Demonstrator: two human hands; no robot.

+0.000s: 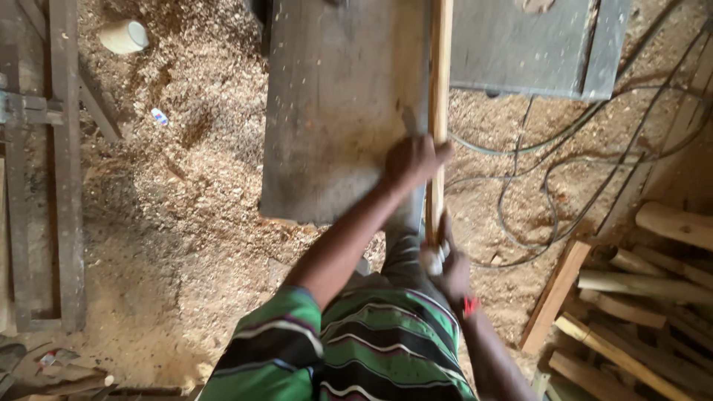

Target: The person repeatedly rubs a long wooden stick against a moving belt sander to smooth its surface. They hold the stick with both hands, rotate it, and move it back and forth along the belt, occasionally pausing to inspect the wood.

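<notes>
A long narrow strip of pale wood lies along the right edge of a grey, dusty machine table, running from the top of the view down towards me. My left hand presses on the strip's side about halfway down. My right hand grips the strip's near end, just off the table's front edge. A red band shows at my right wrist. My green, striped shirt fills the bottom of the view.
Thick sawdust covers the floor. Black cables loop to the right of the table. Several wooden pieces are stacked at the lower right. A metal frame stands at the left, a pale cup beyond it.
</notes>
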